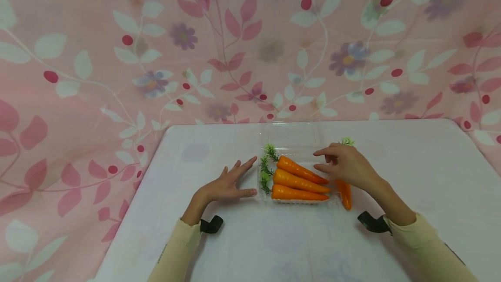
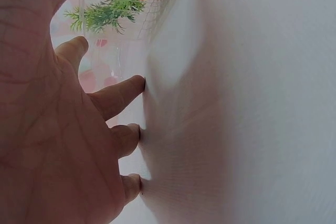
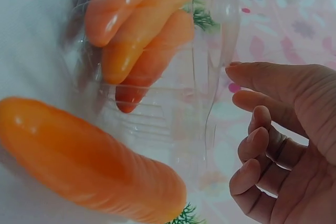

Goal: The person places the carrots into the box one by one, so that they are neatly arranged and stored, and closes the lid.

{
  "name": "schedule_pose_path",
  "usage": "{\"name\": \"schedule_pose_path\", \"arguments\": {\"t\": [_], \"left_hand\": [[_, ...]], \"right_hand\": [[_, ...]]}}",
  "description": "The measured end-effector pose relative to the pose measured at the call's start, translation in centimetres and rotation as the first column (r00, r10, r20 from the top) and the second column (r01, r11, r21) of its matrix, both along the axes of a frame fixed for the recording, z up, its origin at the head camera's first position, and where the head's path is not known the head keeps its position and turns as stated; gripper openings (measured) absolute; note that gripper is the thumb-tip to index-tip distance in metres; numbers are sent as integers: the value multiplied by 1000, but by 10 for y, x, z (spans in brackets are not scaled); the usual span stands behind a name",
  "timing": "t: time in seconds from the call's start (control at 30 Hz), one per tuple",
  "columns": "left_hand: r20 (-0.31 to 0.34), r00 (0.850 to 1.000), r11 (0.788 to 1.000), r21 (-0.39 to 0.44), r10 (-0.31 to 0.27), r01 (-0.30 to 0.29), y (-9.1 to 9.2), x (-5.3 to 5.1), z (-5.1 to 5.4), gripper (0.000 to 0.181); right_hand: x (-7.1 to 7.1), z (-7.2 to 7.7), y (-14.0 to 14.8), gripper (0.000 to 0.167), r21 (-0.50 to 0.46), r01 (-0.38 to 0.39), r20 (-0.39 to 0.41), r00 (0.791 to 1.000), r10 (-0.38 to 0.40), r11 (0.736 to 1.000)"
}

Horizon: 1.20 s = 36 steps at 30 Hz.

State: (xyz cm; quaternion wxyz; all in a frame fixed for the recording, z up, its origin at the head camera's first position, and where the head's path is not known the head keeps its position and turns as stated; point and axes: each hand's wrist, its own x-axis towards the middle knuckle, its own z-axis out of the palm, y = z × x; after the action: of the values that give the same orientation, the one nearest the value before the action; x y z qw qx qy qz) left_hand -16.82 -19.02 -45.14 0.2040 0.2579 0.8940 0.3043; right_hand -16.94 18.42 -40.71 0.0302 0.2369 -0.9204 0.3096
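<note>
A clear plastic container (image 1: 291,149) lies with its lid (image 1: 291,133) folded back. Inside are three orange toy carrots (image 1: 301,179), green tops to the left and tips to the right. Another carrot (image 3: 94,161) lies on the table just right of the container, partly hidden by the right hand in the head view. My left hand (image 1: 228,185) is spread beside the container's left side, fingertips on the tabletop in the left wrist view. Over the container's right edge hovers my right hand (image 1: 346,166), holding nothing; its thumb and index finger are extended, the other fingers loosely curled.
A white cloth covers the table (image 1: 219,247). Behind it hangs a pink flowered cloth (image 1: 235,47), which also shows to the left and right of the table. Each wrist carries a black camera mount (image 1: 211,224).
</note>
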Motion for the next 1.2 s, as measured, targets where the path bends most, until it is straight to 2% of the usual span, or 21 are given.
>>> {"name": "schedule_pose_path", "arguments": {"t": [0.3, 0.47, 0.83, 1.2], "left_hand": [[-2, 1000, 1000, -4, 1, -1, -1, 1, -1, 93], [-3, 1000, 1000, -1, -2, 2, -1, 1, -2, 93], [13, 1000, 1000, -27, 11, -10, -1, -1, -3, 95], [11, 1000, 1000, -27, 10, -10, 0, -2, -4, 95]], "right_hand": [[1, -6, 10, 26, -53, 20, -58, 998, -23, 998], [2, -9, 17, 26, -69, 58, -76, 995, -63, 996], [5, -10, 29, 27, -64, 167, -16, 986, -168, 984], [10, -10, 39, 34, -4, 272, 36, 962, -272, 962]]}}
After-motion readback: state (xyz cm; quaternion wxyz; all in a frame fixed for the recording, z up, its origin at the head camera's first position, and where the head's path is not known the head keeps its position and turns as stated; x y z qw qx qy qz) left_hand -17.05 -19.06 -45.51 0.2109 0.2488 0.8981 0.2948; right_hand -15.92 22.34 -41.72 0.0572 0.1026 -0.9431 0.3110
